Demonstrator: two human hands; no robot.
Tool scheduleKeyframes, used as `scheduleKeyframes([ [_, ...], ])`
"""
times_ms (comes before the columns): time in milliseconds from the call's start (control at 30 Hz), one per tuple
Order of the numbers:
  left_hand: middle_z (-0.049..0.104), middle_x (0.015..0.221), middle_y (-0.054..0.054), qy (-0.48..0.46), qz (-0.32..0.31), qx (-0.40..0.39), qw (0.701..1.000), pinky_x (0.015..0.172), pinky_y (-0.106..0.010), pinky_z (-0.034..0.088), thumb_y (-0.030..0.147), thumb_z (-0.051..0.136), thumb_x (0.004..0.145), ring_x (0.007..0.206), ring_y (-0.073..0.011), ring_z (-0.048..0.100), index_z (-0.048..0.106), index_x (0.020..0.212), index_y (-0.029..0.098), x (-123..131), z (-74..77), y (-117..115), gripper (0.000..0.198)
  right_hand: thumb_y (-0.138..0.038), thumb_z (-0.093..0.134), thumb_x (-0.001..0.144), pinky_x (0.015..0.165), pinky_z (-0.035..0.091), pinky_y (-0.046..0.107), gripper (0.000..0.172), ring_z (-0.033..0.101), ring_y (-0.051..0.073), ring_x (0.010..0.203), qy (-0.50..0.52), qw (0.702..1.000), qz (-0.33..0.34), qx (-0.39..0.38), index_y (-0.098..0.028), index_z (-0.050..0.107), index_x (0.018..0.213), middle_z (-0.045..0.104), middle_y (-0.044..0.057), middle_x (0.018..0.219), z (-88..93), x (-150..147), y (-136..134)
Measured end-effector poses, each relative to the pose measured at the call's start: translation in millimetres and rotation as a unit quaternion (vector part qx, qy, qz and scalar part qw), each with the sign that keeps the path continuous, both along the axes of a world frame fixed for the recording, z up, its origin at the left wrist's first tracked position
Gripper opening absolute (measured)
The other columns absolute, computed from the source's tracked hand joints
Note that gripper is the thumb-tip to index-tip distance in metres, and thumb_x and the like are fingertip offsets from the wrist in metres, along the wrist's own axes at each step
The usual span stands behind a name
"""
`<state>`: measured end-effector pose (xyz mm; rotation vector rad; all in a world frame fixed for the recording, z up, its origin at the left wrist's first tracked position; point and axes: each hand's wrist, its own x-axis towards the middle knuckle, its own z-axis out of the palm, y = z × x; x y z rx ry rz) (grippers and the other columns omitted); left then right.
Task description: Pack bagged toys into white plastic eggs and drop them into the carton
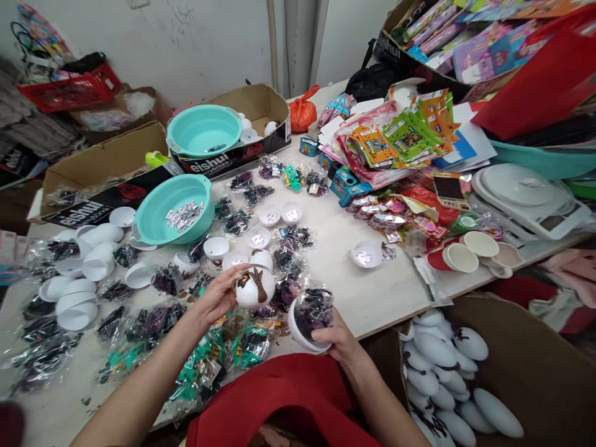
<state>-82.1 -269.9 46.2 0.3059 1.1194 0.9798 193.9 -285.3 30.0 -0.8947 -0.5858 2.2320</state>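
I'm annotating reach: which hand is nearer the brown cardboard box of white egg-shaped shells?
Right. In the picture, the right hand is just left of the box; the left hand is farther left, above the pale tabletop.

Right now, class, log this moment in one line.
left hand holds brown-printed white shell; right hand holds white shell half, bagged black-purple pieces at its opening; table: teal basin with small packets; carton: white eggs

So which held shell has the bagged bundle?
The white shell in the right hand, dark bundle sticking out; the brown-patterned one in the left hand shows none.
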Motion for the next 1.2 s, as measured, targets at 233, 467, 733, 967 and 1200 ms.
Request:
scheduleKeyframes([
  [233, 0.066, 0.096, -0.007, 0.006, -0.031, -0.064, 0.997, 0.063, -0.032, 0.055, 0.060, 0.061, 0.078, 0.075, -0.0184, 0.064, 0.059, 0.110, 0.019, 50, -14.3, 3, 0.052, -0.025, 0.085, 0.045, 0.082, 0.048, 0.034, 0.074, 0.063, 0.025, 0.092, 0.060, 0.992, 0.084, 0.074, -0.021, 0.058, 0.114, 0.068, 0.005, 0.099, 11.7, -8, 2],
  [467, 0.064, 0.087, -0.003, 0.068, -0.125, -0.015, 0.990, 0.054, -0.019, 0.045, 0.045, 0.077, 0.067, 0.066, -0.0122, 0.059, 0.060, 0.103, 0.018, 79, 4.0, 30, 0.048, -0.021, 0.080, 0.056, 0.090, 0.046, 0.038, 0.072, 0.060, 0.024, 0.098, -0.159, 0.947, 0.163, 0.226, -0.023, 0.053, 0.123, 0.064, 0.005, 0.109, 15.7, -2, 2],
  [733, 0.051, 0.124, -0.007, -0.014, -0.197, 0.072, 0.978, 0.068, -0.035, 0.055, 0.024, 0.065, 0.062, 0.084, -0.0196, 0.060, 0.048, 0.122, 0.027, 31, 10.6, 43, 0.063, -0.021, 0.082, 0.055, 0.096, 0.042, 0.037, 0.078, 0.056, 0.025, 0.111, -0.168, 0.973, 0.050, 0.152, -0.025, 0.051, 0.126, 0.061, 0.004, 0.120, 10.4, 21, 7],
  [967, 0.053, 0.112, -0.005, 0.289, -0.397, 0.279, 0.825, 0.091, -0.036, 0.044, 0.030, 0.069, 0.072, 0.103, -0.0232, 0.051, 0.051, 0.121, 0.026, 74, 46.1, 23, 0.053, -0.015, 0.075, 0.056, 0.073, 0.047, 0.030, 0.065, 0.058, 0.019, 0.085, -0.298, 0.934, 0.086, 0.180, -0.020, 0.055, 0.117, 0.065, -0.001, 0.097, 11.2, 7, 9],
  [1200, 0.047, 0.120, -0.007, 0.385, -0.438, 0.328, 0.743, 0.094, -0.037, 0.043, 0.031, 0.067, 0.076, 0.105, -0.0230, 0.051, 0.050, 0.124, 0.026, 87, 42.8, 23, 0.050, -0.017, 0.080, 0.053, 0.087, 0.047, 0.034, 0.077, 0.056, 0.024, 0.103, -0.257, 0.953, 0.066, 0.149, -0.019, 0.051, 0.125, 0.062, 0.005, 0.111, 11.3, 14, 19],
])
